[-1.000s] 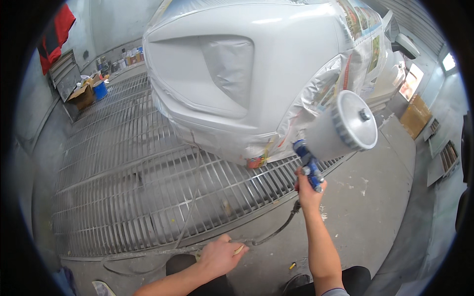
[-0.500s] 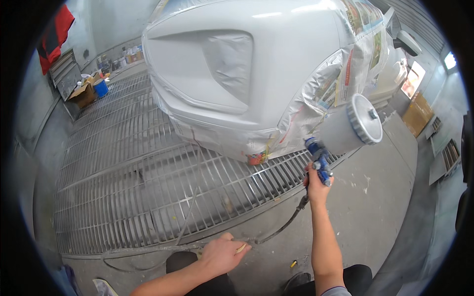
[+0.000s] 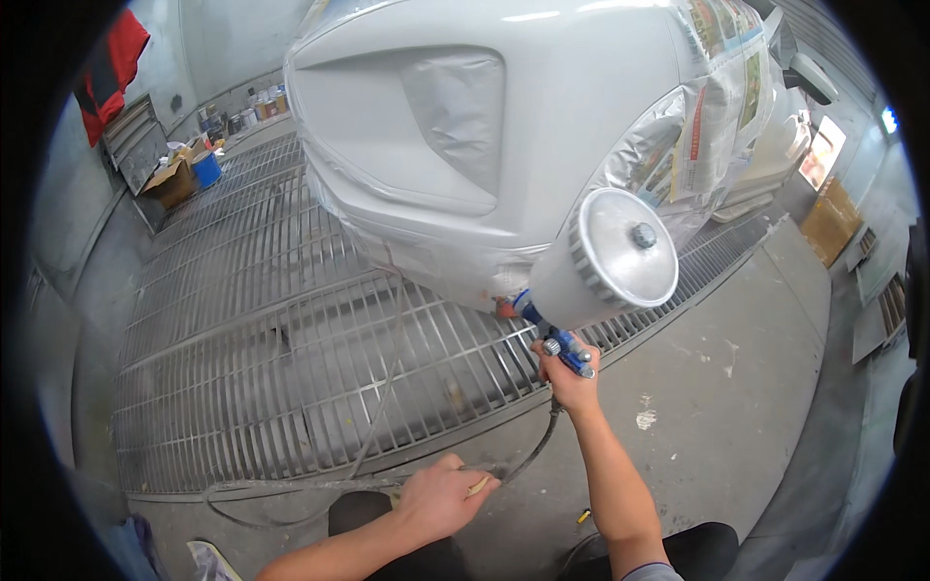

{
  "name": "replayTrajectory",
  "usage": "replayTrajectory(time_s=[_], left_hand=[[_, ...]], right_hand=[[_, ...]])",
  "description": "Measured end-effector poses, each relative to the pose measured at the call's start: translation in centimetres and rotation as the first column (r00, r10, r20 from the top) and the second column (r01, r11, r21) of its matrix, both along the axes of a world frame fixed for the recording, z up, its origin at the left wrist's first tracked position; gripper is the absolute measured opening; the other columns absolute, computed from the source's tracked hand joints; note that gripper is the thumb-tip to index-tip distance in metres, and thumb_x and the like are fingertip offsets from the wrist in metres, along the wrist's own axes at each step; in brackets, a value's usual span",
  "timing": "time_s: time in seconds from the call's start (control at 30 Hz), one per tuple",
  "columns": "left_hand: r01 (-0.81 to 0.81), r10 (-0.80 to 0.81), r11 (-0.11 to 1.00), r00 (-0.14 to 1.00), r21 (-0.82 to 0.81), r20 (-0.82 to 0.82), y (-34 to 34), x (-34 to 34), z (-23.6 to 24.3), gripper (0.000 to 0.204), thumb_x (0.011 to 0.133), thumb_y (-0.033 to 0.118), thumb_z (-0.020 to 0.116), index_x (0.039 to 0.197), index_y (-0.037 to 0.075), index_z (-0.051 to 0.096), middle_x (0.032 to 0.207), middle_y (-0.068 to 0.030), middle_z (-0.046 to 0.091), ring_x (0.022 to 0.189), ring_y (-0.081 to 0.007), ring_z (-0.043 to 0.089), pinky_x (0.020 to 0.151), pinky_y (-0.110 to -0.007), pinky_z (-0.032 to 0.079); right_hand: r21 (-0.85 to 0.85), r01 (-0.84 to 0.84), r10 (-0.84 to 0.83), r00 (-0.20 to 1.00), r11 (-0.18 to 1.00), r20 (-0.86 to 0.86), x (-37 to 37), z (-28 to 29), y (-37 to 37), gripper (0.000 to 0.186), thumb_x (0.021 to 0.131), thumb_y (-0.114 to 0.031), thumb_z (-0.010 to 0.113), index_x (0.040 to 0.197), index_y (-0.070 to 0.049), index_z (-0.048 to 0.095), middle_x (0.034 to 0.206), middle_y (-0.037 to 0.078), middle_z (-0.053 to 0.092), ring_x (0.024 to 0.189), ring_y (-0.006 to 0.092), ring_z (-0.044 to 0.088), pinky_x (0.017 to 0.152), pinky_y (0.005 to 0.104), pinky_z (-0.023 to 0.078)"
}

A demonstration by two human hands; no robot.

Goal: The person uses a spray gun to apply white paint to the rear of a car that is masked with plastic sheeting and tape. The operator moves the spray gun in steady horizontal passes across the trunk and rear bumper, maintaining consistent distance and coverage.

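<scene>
My right hand (image 3: pixel 573 385) is wrapped round the handle of a blue spray gun (image 3: pixel 560 345). A large pale paint cup (image 3: pixel 625 257) with a round lid sits on top of the gun, tilted. Ahead of it is a car body (image 3: pixel 557 107) coated light grey, with the wheel area masked in plastic sheeting and printed paper. The gun's nozzle points toward the lower corner of the bumper. Low in front of me, my left hand (image 3: pixel 436 499) is closed round the air hose (image 3: pixel 535 453) that runs up to the gun. A small beige piece (image 3: pixel 478 486) shows at its fingers.
A metal floor grating (image 3: pixel 242 387) lies under and beside the car. Slack hose (image 3: pixel 232 487) loops along its near edge. A cardboard box (image 3: pixel 170 184) and blue bucket (image 3: pixel 205 170) stand far left, near several cans. Panels (image 3: pixel 880 320) lean at the right.
My right hand has swung the spray gun to the left and slightly down, bringing the cup in front of the bumper corner. My left hand has barely moved.
</scene>
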State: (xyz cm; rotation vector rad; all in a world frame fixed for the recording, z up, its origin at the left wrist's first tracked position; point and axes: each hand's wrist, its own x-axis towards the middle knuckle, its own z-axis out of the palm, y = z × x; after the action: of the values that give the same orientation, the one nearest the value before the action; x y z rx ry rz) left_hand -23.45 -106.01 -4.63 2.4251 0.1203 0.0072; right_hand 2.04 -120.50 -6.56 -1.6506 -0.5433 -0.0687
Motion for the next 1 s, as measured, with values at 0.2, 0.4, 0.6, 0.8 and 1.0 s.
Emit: replayTrajectory(time_s=[0.2, 0.4, 0.6, 0.8, 1.0], left_hand=[[0.028, -0.028, 1.000, 0.993, -0.003, -0.112, 0.0, 0.1, 1.6, 0.024, 0.099, 0.039, 0.071, 0.107, 0.021, 0.083, 0.086, -0.0143, 0.069, 0.087, -0.0327, 0.071, 0.072, -0.045, 0.059], [-0.001, 0.001, 1.000, 0.999, -0.019, -0.041, -0.2, 0.1, 1.6, 0.026, 0.099, 0.041, 0.070, 0.108, 0.020, 0.083, 0.092, -0.0164, 0.070, 0.089, -0.0335, 0.071, 0.072, -0.044, 0.059], [-0.022, 0.024, 0.998, 0.999, -0.058, 0.037, -0.2, 0.2, 1.9, 0.024, 0.098, 0.038, 0.073, 0.110, 0.020, 0.083, 0.088, -0.0131, 0.067, 0.083, -0.0321, 0.070, 0.068, -0.044, 0.058], [-0.068, 0.065, 0.992, 0.997, -0.106, -0.040, 0.6, -0.2, 2.7, 0.022, 0.099, 0.040, 0.072, 0.107, 0.024, 0.083, 0.094, -0.0123, 0.066, 0.074, -0.0363, 0.070, 0.066, -0.047, 0.059], [-0.064, 0.067, 0.984, 0.998, -0.163, 0.013, 0.9, -0.2, 2.2, 0.023, 0.099, 0.041, 0.071, 0.108, 0.023, 0.083, 0.093, -0.0111, 0.065, 0.075, -0.0350, 0.071, 0.066, -0.045, 0.059]], right_hand=[[0.061, 0.193, -0.182, 0.972, 0.979, -0.151, 1.8, -1.7, -2.1, 0.020, 0.096, -0.016, 0.078, 0.090, 0.002, 0.071, 0.063, 0.000, 0.063, 0.051, 0.0082, 0.056, 0.049, 0.0276, 0.043], [0.206, 0.492, -0.490, 0.870, 0.846, -0.064, 3.9, -1.4, -6.0, 0.022, 0.099, -0.017, 0.074, 0.088, 0.002, 0.071, 0.066, 0.003, 0.065, 0.050, 0.0094, 0.057, 0.047, 0.0274, 0.043], [0.059, 0.435, -0.428, 0.898, 0.898, -0.106, 2.0, -3.9, -3.8, 0.018, 0.098, -0.016, 0.076, 0.090, 0.000, 0.071, 0.064, 0.000, 0.062, 0.053, 0.0081, 0.058, 0.050, 0.0269, 0.044], [-0.003, 0.005, -0.005, 0.995, 1.000, 0.098, -0.6, -6.3, 4.1, 0.012, 0.092, -0.007, 0.077, 0.092, 0.002, 0.069, 0.065, -0.001, 0.062, 0.057, 0.0077, 0.056, 0.053, 0.0287, 0.045], [0.002, 0.039, -0.039, 0.997, 0.999, -0.072, 0.1, -7.3, 5.0, 0.014, 0.092, -0.010, 0.078, 0.091, 0.002, 0.071, 0.065, 0.000, 0.063, 0.056, 0.0080, 0.055, 0.053, 0.0289, 0.044]])
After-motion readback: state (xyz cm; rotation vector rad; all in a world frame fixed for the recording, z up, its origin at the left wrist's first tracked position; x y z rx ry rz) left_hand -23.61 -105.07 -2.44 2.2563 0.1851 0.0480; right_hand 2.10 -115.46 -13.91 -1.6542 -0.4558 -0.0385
